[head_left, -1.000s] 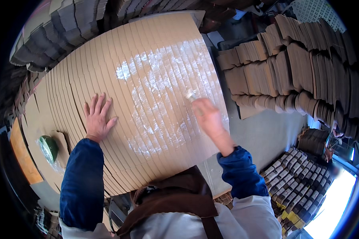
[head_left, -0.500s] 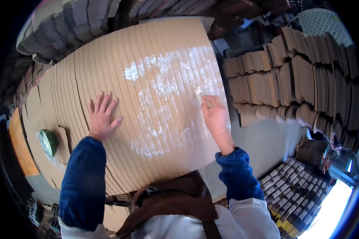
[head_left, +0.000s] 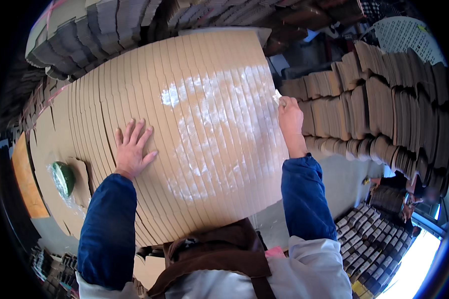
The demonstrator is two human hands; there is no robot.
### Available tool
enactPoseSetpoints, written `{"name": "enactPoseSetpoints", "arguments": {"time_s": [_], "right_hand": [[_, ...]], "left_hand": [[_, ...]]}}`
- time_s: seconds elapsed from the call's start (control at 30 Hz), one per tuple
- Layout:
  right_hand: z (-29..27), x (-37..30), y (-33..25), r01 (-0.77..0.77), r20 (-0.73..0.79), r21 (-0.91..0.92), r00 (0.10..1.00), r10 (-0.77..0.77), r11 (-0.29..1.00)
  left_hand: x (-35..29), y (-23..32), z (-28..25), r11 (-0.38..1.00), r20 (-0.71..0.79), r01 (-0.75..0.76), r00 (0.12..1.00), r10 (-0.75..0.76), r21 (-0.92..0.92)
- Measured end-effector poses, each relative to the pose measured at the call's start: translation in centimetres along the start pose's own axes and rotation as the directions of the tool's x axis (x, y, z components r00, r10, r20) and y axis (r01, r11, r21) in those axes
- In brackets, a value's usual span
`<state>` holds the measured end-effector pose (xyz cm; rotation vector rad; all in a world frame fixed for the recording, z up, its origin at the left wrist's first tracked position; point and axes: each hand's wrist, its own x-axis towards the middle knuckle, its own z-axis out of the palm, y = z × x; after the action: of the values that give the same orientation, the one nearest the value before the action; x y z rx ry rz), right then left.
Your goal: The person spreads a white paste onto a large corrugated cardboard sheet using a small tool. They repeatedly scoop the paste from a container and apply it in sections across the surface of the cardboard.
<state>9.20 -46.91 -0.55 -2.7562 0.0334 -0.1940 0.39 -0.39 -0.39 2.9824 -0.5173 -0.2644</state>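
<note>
A fanned row of overlapping brown cardboard sheets [head_left: 134, 99] lies before me. White, wet-looking paste [head_left: 204, 114] is smeared across its right half. My left hand [head_left: 133, 152] rests flat on the bare sheets left of the paste, fingers spread. At the right edge of the row, my right hand [head_left: 291, 117] is closed around a small whitish tool [head_left: 277, 96]. Its pale end sticks out beyond the fingers; its exact kind is hidden by the grip. On the left, a dark green rounded thing in clear plastic [head_left: 63, 180] sits beside a torn cardboard flap [head_left: 81, 175].
Stacked cardboard pieces [head_left: 374, 104] stand to the right, with a pale perforated basket [head_left: 409, 37] behind. More bundles [head_left: 105, 25] line the far side. Bundled pieces [head_left: 374, 239] lie at lower right, where another person's hand [head_left: 408, 209] shows. A wooden board [head_left: 27, 179] is at far left.
My right hand, with the whitish tool, has moved right and slightly away from me to the sheets' edge. The smeared paste looks more spread at the right. My left hand stays on the cardboard.
</note>
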Motion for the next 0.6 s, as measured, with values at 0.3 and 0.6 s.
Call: {"name": "enactPoseSetpoints", "arguments": {"time_s": [0.3,0.6], "right_hand": [[0.7,6.6,1.3,0.015,0.003,-0.136,1.000,-0.015,0.991],[1.2,8.2,-1.3,0.081,-0.040,0.024,0.996,-0.080,0.996]], "left_hand": [[-0.2,-0.1,0.0,1.000,0.010,0.001,1.000,-0.001,-0.006],[-0.4,-0.1,-0.4,0.999,0.013,0.007,1.000,-0.007,-0.031]]}}
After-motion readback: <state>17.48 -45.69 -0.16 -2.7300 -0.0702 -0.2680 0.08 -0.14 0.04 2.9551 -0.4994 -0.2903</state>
